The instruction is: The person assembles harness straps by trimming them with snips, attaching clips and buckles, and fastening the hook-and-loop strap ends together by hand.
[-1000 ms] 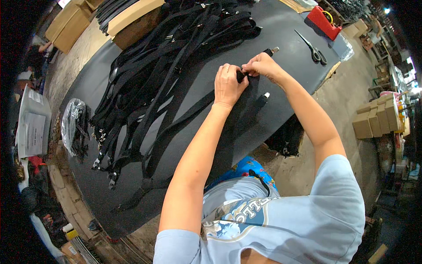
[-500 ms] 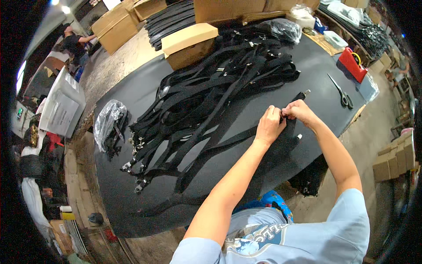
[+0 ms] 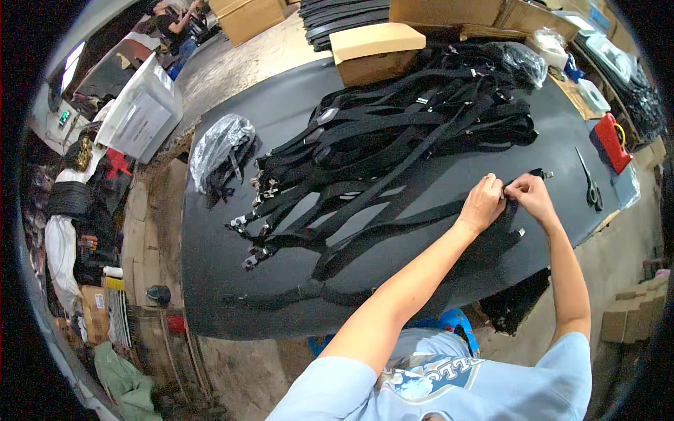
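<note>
Close together near the right side of the table, my left hand point(image 3: 483, 201) and my right hand point(image 3: 531, 197) pinch a black webbing strap point(image 3: 428, 212). Their fingertips nearly meet, and they hide the small part being gripped. The strap runs leftward from my left hand across the table. Just beyond my right hand lies a strap end point(image 3: 539, 172) with a shiny metal tip. Another strap end with a pale tip point(image 3: 521, 231) lies below my hands. A large heap of black straps point(image 3: 414, 133) with metal fittings spreads over the middle of the table.
On the dark table point(image 3: 281, 319), black-handled scissors point(image 3: 594, 193) lie at the right near a red container point(image 3: 611, 144). A clear plastic bag point(image 3: 219, 151) sits at the left, and an open cardboard box point(image 3: 375, 59) at the back. A person point(image 3: 175, 28) stands far left.
The whole view has shifted, so the table appears further right and higher at left. Both hands stay together on the strap, with the fingers slightly rearranged.
</note>
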